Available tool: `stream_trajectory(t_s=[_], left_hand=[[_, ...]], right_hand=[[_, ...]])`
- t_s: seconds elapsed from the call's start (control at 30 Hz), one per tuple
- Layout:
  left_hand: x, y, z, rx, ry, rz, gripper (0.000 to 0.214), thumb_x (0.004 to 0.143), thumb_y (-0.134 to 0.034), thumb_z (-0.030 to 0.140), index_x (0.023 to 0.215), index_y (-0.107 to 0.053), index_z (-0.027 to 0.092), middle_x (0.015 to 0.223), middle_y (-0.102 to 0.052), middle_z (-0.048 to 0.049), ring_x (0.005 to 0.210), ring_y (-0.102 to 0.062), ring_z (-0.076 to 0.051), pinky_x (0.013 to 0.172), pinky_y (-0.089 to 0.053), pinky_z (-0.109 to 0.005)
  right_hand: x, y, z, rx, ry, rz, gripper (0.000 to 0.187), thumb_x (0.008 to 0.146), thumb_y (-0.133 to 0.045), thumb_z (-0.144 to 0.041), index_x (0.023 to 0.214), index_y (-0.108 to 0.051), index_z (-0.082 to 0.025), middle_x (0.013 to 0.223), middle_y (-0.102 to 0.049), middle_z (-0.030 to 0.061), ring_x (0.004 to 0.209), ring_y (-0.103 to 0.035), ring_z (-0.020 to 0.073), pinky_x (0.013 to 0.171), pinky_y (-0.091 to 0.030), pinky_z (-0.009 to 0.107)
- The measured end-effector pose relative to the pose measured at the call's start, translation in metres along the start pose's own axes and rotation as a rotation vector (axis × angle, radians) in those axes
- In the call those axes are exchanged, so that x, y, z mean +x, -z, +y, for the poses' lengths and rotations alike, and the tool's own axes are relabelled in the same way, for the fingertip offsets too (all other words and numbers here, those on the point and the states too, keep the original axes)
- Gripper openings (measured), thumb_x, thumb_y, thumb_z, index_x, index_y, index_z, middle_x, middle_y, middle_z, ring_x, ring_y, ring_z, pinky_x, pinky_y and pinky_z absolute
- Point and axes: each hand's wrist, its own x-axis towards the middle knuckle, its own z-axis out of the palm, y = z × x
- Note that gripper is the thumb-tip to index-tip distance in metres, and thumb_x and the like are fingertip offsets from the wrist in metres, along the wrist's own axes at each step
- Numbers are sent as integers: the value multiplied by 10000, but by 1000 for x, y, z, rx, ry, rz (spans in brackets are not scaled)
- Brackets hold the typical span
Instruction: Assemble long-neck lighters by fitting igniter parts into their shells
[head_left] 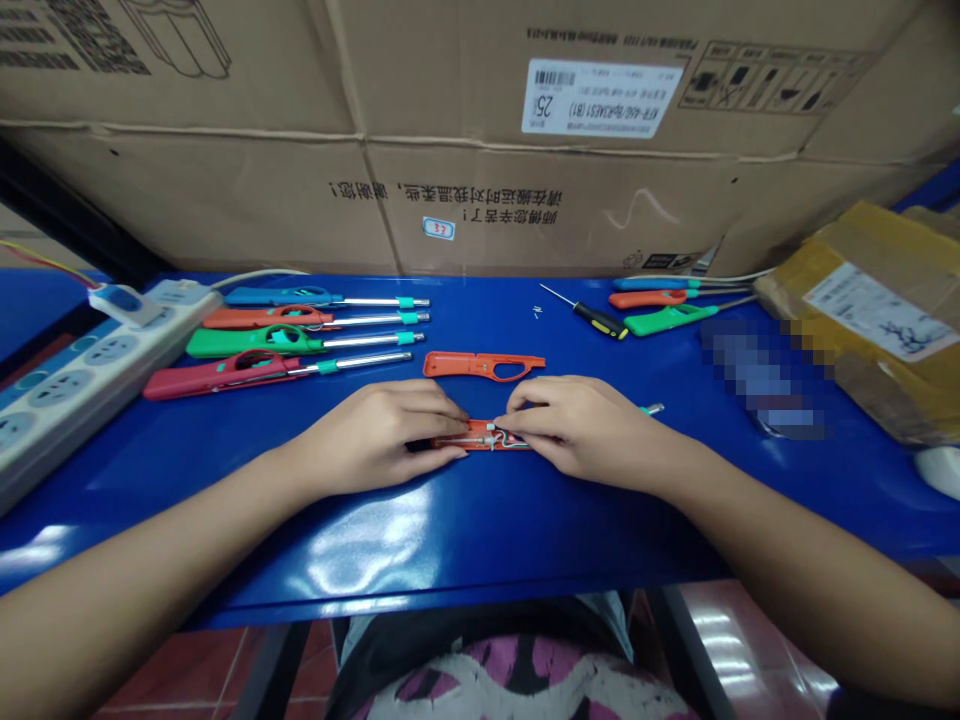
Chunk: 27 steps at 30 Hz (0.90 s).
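Note:
An opened orange gas lighter (472,438) lies on the blue table with its inner parts and a thin wire showing. Its left end is gripped between the thumb and fingers of my left hand (390,430). Over the right part, my right hand (577,425) has its fingertips pinched together at a small white piece (491,427) inside the housing. The lighter's metal tip (654,409) sticks out beyond my right hand. Just behind my hands rests the other orange housing half (480,366), with the trigger opening in it.
Several assembled lighters (277,343) lie in a row at left beside a white power strip (97,370). A screwdriver (592,316), small screws (537,311) and more lighters (667,318) are at back right. Cardboard boxes (450,230) stand behind; a taped parcel (870,310) sits right.

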Motion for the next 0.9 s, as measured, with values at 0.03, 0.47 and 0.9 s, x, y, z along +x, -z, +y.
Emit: stream_trajectory(t_s=[0.03, 0.47, 0.9], left_hand=[[0, 0, 0, 0, -1, 0, 233, 967, -606, 251, 1161, -719, 191, 1032, -764, -82, 960, -704, -205, 854, -594, -336], [0, -1, 0, -5, -4, 3, 225, 959, -621, 234, 1152, -726, 188, 1041, -764, -77, 977, -704, -201, 874, -587, -327], [0, -3, 0, -16, 28, 8, 218, 969, -621, 257, 1139, -727, 172, 1054, -764, -79, 982, -698, -204, 881, -582, -339]], right_hand=[[0, 0, 0, -24, 8, 3, 219, 939, -557, -144, 1018, -754, -195, 1035, -716, 75, 871, -658, 198, 747, -479, 316], [0, 5, 0, -57, -12, -40, 248, 952, -537, -143, 1026, -768, -193, 992, -712, 76, 861, -655, 194, 741, -463, 306], [-2, 7, 3, -159, 121, -40, 257, 957, -516, -121, 1042, -756, -160, 996, -717, 96, 886, -656, 212, 803, -485, 351]])
